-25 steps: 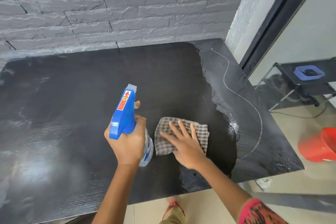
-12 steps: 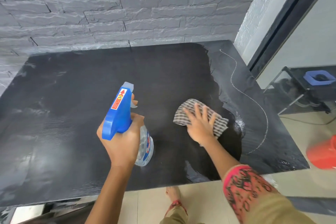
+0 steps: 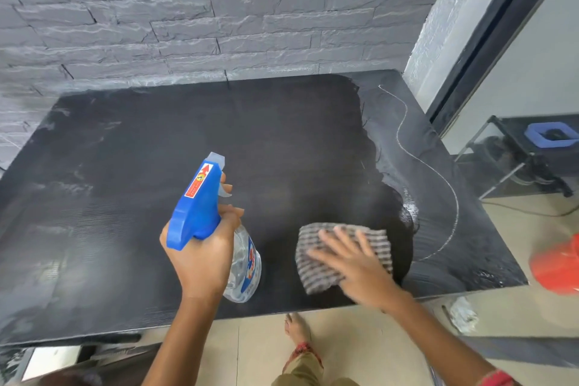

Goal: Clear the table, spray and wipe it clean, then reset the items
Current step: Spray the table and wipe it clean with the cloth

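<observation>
Checked cloth (image 3: 340, 255) lies flat under right hand (image 3: 354, 263).

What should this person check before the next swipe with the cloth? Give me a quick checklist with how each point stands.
1. Right hand flat on the cloth: ok, fingers spread over it.
2. Cloth lies on the table: ok.
3. Left hand grips the bottle: ok, a finger at the trigger.
4. Nozzle points away from the person: ok, toward the wall.
5. Table's right side dry: not ok, wet smears show there.
6. Liquid in the bottle: cannot tell how much.
</observation>
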A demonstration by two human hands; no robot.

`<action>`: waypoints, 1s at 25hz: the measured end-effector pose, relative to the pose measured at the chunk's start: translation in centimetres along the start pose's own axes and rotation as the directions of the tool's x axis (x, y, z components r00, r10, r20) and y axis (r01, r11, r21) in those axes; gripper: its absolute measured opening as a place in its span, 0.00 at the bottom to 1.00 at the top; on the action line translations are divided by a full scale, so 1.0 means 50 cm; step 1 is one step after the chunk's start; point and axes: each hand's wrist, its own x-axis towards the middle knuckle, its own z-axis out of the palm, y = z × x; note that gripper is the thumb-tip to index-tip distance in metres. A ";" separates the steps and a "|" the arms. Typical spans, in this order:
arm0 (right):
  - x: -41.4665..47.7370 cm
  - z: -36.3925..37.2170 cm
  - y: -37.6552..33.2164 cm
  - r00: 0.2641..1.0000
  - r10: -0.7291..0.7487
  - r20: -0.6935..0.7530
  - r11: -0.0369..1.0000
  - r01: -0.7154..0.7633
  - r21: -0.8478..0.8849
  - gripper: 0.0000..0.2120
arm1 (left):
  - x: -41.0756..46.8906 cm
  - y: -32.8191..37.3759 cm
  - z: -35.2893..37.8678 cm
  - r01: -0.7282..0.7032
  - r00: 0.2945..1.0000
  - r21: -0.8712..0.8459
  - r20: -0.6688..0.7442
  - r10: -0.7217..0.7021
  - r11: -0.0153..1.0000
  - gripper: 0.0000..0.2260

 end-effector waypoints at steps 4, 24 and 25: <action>0.068 -0.069 0.109 0.935 0.355 -0.004 0.935 -0.354 -0.032 0.34 | -0.017 -0.019 0.023 0.043 0.999 0.021 0.020 -0.044 0.999 0.12; 0.094 -0.030 -0.022 0.912 0.410 -0.016 0.912 -0.409 0.025 0.30 | -0.047 -0.001 -0.004 0.050 0.999 0.038 -0.003 -0.050 0.998 0.15; 0.116 -0.020 -0.063 0.936 0.351 -0.009 0.936 -0.350 0.038 0.30 | -0.044 0.009 -0.013 0.029 0.999 0.025 -0.029 -0.028 0.999 0.14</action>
